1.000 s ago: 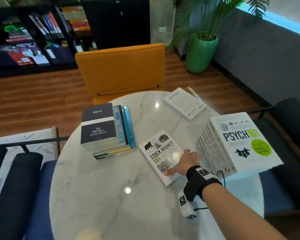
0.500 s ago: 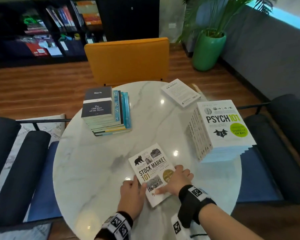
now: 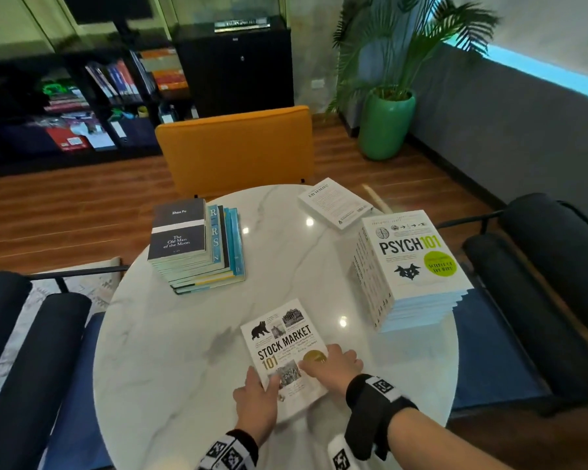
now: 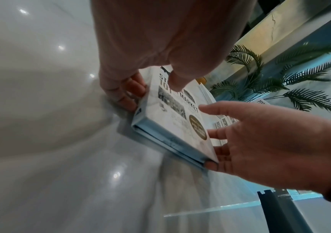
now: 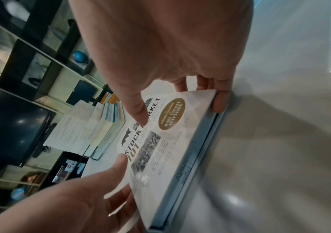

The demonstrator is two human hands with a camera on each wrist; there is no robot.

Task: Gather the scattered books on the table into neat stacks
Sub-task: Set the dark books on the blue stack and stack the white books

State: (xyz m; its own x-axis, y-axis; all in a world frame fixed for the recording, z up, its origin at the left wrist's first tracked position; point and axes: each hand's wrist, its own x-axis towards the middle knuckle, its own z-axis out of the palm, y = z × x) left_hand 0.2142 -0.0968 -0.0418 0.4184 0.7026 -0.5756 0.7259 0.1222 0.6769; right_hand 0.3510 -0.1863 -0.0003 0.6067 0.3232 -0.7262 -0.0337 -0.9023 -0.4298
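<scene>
The white "Stock Market 101" book [image 3: 282, 347] lies near the front edge of the round marble table [image 3: 184, 351]. My left hand [image 3: 257, 395] grips its left edge, thumb on the cover [image 4: 176, 82] and fingers [image 4: 126, 94] curled under. My right hand [image 3: 333, 368] grips the right edge, with its thumb [image 5: 138, 113] on the cover and fingers [image 5: 218, 102] hooked round the side. A stack topped by "The Old Man of the Moon" [image 3: 179, 235] stands at the back left. Another stack topped by "Psych 101" [image 3: 414, 256] stands at the right. A single white book [image 3: 333, 201] lies at the far edge.
An orange chair [image 3: 235, 147] stands behind the table. Dark armchairs flank it at left [image 3: 21, 334] and right [image 3: 540, 283]. A plant in a green pot [image 3: 386, 123] and dark bookshelves [image 3: 82, 96] are further back.
My right hand has dragged the Stock Market book toward the near edge of the table. My left hand has come in and taken hold of its left edge.
</scene>
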